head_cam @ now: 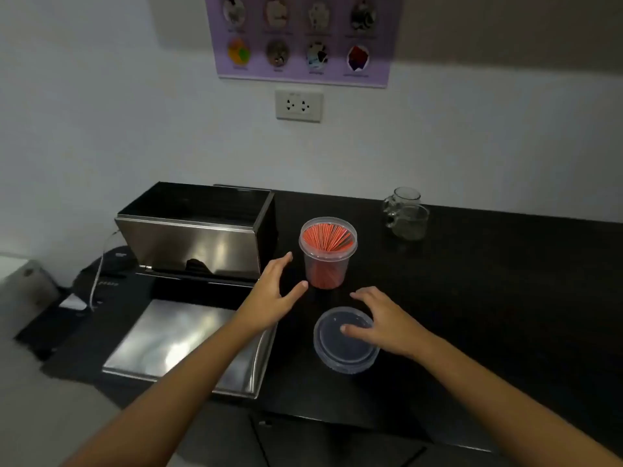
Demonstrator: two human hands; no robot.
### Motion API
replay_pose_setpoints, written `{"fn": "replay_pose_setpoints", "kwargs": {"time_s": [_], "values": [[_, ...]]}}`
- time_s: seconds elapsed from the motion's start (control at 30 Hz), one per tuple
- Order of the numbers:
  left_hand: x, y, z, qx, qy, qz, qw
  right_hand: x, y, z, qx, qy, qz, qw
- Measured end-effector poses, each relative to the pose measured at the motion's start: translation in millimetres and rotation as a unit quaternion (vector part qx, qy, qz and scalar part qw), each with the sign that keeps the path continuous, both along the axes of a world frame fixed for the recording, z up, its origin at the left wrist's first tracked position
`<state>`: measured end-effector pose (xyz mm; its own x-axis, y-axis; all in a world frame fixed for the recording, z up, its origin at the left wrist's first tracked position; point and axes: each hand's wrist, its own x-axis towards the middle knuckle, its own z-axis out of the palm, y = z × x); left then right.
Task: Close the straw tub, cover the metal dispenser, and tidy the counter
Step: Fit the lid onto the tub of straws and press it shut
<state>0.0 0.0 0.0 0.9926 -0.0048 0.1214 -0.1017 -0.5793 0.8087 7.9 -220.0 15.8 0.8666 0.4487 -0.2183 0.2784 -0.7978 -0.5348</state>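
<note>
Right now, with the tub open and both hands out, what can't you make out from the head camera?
- Metal dispenser: its inside is in shadow, so contents unknown.
- Clear lid: the right hand covers part of it, and finger contact is unclear.
- Wall poster: its top is cut off and its print is blurred.
- Glass mugs: too dim to tell whether they are empty.
- Left hand: open near the straw tub, apparently apart.

my left hand [271, 299]: bare, no glove, ring or watch | my right hand [381, 326]: bare, nothing worn | forearms: uncovered up to the frame edge, no sleeves | nails: short, unpainted
</note>
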Motion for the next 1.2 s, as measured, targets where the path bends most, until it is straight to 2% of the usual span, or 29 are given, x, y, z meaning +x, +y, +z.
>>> {"fn": "replay_pose_setpoints", "kwargs": {"time_s": [0.13, 0.33, 0.57, 0.83, 1.1, 1.2], "values": [[0, 2, -1, 0.015, 0.020, 0.018, 1.000, 0, 0, -8, -0.058, 0.021, 0.021, 0.998], [11, 8, -9, 0.036, 0.049, -0.001, 0.998, 2, 12, -17, -0.088, 0.051, 0.026, 0.994], [35, 7, -16, 0.009, 0.096, -0.003, 0.995, 6, 20, -25, -0.129, 0.051, 0.036, 0.990], [56, 4, -26, -0.032, 0.125, -0.010, 0.992, 11, 11, -24, -0.095, 0.027, -0.038, 0.994], [79, -4, -24, -0.067, 0.126, -0.033, 0.989, 40, -24, 6, 0.024, 0.012, -0.214, 0.976], [86, -6, -27, -0.100, 0.123, -0.042, 0.986, 54, -26, 22, 0.055, -0.005, -0.243, 0.969]]}}
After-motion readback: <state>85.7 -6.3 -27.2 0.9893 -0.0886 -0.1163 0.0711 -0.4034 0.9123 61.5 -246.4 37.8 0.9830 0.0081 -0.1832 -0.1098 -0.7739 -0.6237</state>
